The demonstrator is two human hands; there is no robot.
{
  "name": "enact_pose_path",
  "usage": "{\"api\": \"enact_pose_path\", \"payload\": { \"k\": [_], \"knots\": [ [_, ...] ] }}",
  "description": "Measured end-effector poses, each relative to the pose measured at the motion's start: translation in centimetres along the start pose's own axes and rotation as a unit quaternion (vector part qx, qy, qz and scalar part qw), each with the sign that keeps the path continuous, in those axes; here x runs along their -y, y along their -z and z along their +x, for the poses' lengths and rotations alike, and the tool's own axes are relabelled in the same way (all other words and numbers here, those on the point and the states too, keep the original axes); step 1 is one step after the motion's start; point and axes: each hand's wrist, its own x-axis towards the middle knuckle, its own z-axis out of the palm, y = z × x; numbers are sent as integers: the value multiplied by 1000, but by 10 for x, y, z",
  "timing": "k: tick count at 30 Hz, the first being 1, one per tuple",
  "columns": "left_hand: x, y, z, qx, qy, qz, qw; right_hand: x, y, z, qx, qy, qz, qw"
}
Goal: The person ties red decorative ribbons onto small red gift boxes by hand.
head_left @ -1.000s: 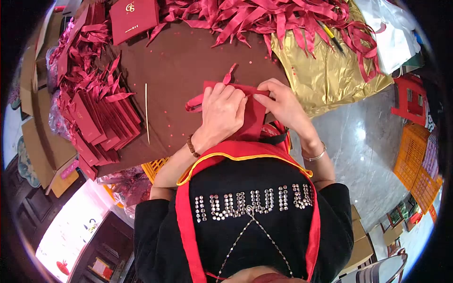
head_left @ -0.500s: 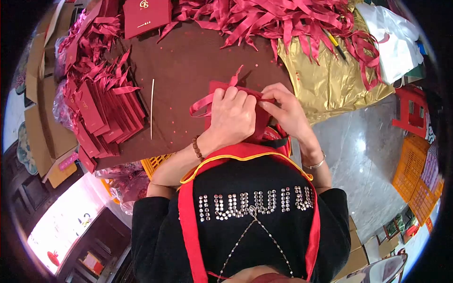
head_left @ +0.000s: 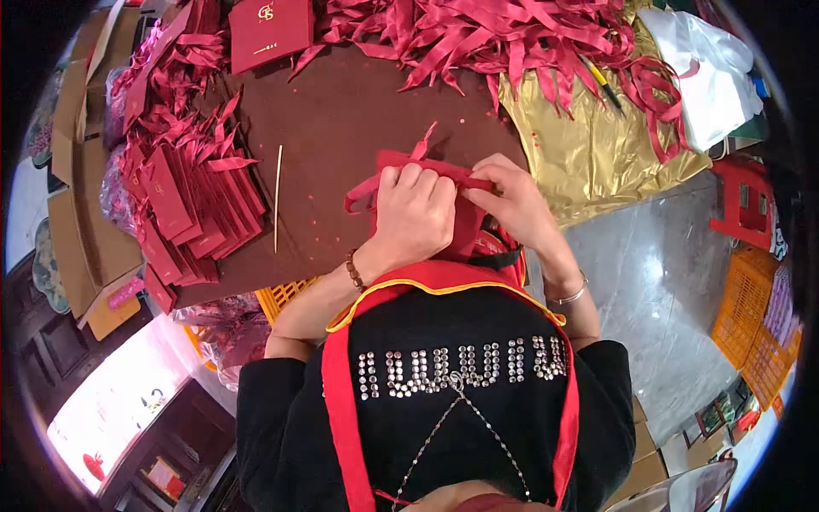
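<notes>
Close to my body, at the table's front edge, is a dark red paper item (head_left: 466, 237) like a small gift bag, partly covered by my hands. My left hand (head_left: 415, 213), with a beaded bracelet at the wrist, is closed in a fist over it, around a red ribbon (head_left: 363, 194) that loops out to the left. A ribbon tip sticks up beyond the knuckles. My right hand (head_left: 512, 198) pinches the ribbon at the item's upper right, thumb against fingers. What lies beneath my left palm is hidden.
Stacked dark red bags (head_left: 175, 200) with ribbons lie at the left. A gold-printed red bag (head_left: 271, 34) sits at the back, beside heaped ribbons (head_left: 512, 38). A thin stick (head_left: 278, 200), gold sheet (head_left: 589, 154), yellow pen (head_left: 604, 84) and white plastic bag (head_left: 704, 77) are around.
The ribbon loop left of my left hand looks flatter and narrower. Both hands keep their grips, with my left hand shifted slightly left. The whole view has tilted a little.
</notes>
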Motion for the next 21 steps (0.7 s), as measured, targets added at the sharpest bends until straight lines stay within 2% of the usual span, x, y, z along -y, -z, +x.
{"api": "enact_pose_path", "payload": {
  "k": [2,4,7,10,13,14,15,17,19,21],
  "knots": [
    [-1,2,1,-1,-7,-3,1000,3,0,0,7,-6,5,1000],
    [0,3,0,-2,-11,2,1000,5,-1,-1,-1,43,-20,999],
    [2,9,-2,16,-14,5,1000,10,-3,-3,-9,25,-3,1000],
    [3,28,4,83,33,-15,996,10,-4,0,-22,46,-51,997],
    [22,35,19,58,46,-51,996,14,-8,-1,-29,31,-74,996],
    [26,42,29,134,92,-93,982,16,-10,-3,-27,30,-75,996],
    [34,38,31,132,94,-93,982,19,-11,-3,-32,39,-89,995],
    [51,29,39,231,79,-184,952,26,-13,-3,-37,50,-104,993],
    [58,32,54,261,67,-212,940,32,-15,-4,-44,53,-131,989],
    [64,30,66,423,91,-280,857,37,-19,-4,-50,47,-120,990]
  ]
}}
